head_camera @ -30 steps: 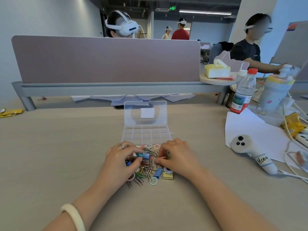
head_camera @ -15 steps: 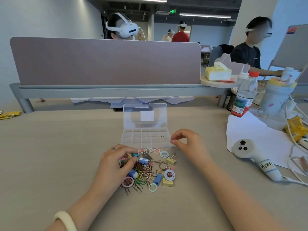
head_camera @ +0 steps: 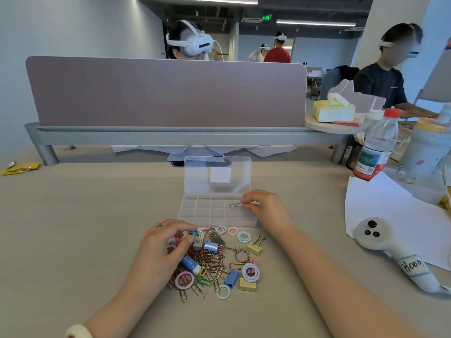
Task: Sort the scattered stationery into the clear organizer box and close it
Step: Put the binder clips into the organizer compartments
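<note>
organizer box (head_camera: 192, 214) sits just behind the left hand (head_camera: 162, 250), stationery pile (head_camera: 217, 261) to its right, controller (head_camera: 390, 250) way off right of the right hand (head_camera: 266, 207).

Surface (head_camera: 73, 240): was pale beige.
Divider (head_camera: 166, 91): mauve panel stood on grey rail (head_camera: 170, 137).
Walls (head_camera: 73, 28): were pale blue-grey.
Ceiling strip lights (head_camera: 314, 22): were lit.

A clear plastic organizer box (head_camera: 210, 213) is lying on the pale beige table (head_camera: 73, 228). Multicoloured wire paper clips (head_camera: 210, 261) are mingling with mint, pink and light-blue plastic rings (head_camera: 222, 292), yellow binder clips (head_camera: 247, 285) and a teal binder clip (head_camera: 194, 233); a silvery wire clip (head_camera: 235, 205) is glinting.
</note>
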### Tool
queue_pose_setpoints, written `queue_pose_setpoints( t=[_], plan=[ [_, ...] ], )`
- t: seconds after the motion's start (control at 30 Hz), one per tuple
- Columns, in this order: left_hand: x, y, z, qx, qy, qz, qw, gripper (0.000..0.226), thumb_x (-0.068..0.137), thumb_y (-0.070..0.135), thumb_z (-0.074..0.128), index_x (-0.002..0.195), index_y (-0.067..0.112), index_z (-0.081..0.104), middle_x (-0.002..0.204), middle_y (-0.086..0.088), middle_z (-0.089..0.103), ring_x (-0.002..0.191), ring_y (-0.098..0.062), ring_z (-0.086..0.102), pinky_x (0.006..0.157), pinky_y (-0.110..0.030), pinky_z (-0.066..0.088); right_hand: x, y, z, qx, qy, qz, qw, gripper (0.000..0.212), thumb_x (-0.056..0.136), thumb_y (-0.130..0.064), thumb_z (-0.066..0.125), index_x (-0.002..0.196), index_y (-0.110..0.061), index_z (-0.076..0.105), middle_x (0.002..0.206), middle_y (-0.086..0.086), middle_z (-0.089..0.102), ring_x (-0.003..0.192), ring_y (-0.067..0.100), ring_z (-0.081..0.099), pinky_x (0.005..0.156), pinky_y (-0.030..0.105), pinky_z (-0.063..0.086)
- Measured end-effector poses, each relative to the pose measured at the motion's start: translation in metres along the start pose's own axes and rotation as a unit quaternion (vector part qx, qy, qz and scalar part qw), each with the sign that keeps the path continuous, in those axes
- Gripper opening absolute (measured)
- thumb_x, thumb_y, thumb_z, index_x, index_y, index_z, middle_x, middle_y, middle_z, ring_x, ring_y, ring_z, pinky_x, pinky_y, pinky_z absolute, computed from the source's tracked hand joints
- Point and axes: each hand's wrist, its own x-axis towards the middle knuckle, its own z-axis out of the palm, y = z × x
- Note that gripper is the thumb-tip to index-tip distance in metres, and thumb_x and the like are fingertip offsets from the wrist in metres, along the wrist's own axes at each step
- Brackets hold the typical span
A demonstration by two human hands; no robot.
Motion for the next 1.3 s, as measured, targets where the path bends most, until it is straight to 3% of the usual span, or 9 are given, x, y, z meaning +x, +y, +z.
queue_pose_setpoints(
  t=[0.13,0.2,0.3,0.4,0.5,0.73,0.93,1.17,1.3],
  plan=[
    [0.005,0.000,0.001,0.000,0.002,0.004,1.000,0.017,0.073,0.031,0.059,0.079,0.047,0.060,0.103,0.031,0.056,0.090,0.002,0.054,0.076,-0.009,0.039,-0.002,0.001,0.001,-0.001,-0.004,-0.017,1.000,0.014,0.080,-0.006,0.064,0.091,-0.003,0.072,0.107,0.011,0.069,0.098,0.020,0.062,0.081,0.002,0.029],
    [0.010,0.000,0.002,0.012,0.000,0.007,1.000,0.015,0.073,0.031,0.058,0.083,0.041,0.064,0.103,0.028,0.056,0.090,0.000,0.053,0.078,-0.015,0.040,-0.004,0.002,-0.001,-0.014,-0.007,-0.027,1.000,0.014,0.082,-0.007,0.063,0.092,-0.003,0.072,0.108,0.010,0.069,0.099,0.020,0.062,0.081,0.001,0.027],
    [0.026,0.002,0.005,0.040,-0.010,0.013,0.999,0.012,0.078,0.024,0.066,0.088,0.032,0.067,0.084,0.021,0.063,0.090,0.001,0.051,0.079,-0.027,0.040,-0.005,0.005,-0.002,-0.014,-0.012,-0.021,1.000,0.016,0.084,-0.008,0.060,0.093,-0.002,0.072,0.112,0.011,0.067,0.103,0.021,0.060,0.082,0.002,0.026],
    [0.052,0.010,0.014,0.045,-0.015,0.010,0.999,0.014,0.080,0.020,0.065,0.090,0.030,0.067,0.085,0.023,0.059,0.086,-0.002,0.052,0.085,-0.035,0.040,-0.006,0.009,-0.002,-0.012,-0.028,-0.015,0.999,0.019,0.088,-0.009,0.055,0.092,-0.001,0.071,0.123,0.009,0.061,0.111,0.020,0.055,0.085,0.004,0.025],
    [0.076,0.018,0.029,0.057,-0.027,0.018,0.998,0.013,0.081,0.020,0.063,0.091,0.026,0.068,0.085,0.016,0.062,0.085,-0.011,0.053,0.086,-0.035,0.041,-0.007,0.011,-0.003,0.001,-0.008,-0.008,1.000,0.024,0.090,-0.007,0.049,0.088,0.000,0.072,0.126,0.009,0.058,0.114,0.019,0.052,0.086,0.004,0.023],
    [0.097,0.010,0.065,0.134,-0.086,0.029,0.987,0.015,0.082,0.019,0.062,0.095,0.021,0.070,0.103,-0.001,0.069,0.103,-0.023,0.052,0.091,-0.039,0.038,-0.010,0.020,-0.004,0.001,0.044,0.006,0.999,0.022,0.090,-0.009,0.050,0.098,-0.002,0.070,0.110,0.011,0.066,0.101,0.021,0.059,0.082,0.009,0.033],
    [0.100,-0.002,0.072,0.166,-0.100,0.061,0.979,0.015,0.082,0.018,0.062,0.095,0.020,0.071,0.105,0.000,0.070,0.100,-0.022,0.053,0.090,-0.037,0.038,-0.014,0.018,-0.004,0.017,0.046,0.013,0.999,0.021,0.089,-0.013,0.053,0.098,-0.006,0.070,0.105,0.008,0.068,0.096,0.019,0.060,0.089,0.023,0.045],
    [0.100,-0.002,0.074,0.191,-0.101,0.103,0.971,0.017,0.082,0.020,0.061,0.096,0.020,0.071,0.100,0.001,0.072,0.099,-0.022,0.053,0.087,-0.036,0.039,-0.028,0.014,-0.009,0.038,0.058,0.036,0.997,0.019,0.089,-0.011,0.053,0.097,-0.008,0.070,0.103,0.007,0.069,0.093,0.015,0.059,0.077,0.009,0.036],
    [0.100,0.001,0.075,0.199,-0.112,0.119,0.966,0.018,0.083,0.018,0.060,0.097,0.019,0.071,0.102,0.002,0.072,0.101,-0.024,0.052,0.087,-0.036,0.040,-0.037,0.015,-0.011,0.044,0.066,0.048,0.996,0.017,0.088,-0.012,0.054,0.093,-0.009,0.070,0.100,0.006,0.069,0.090,0.012,0.058,0.082,0.016,0.042]
  ],
)
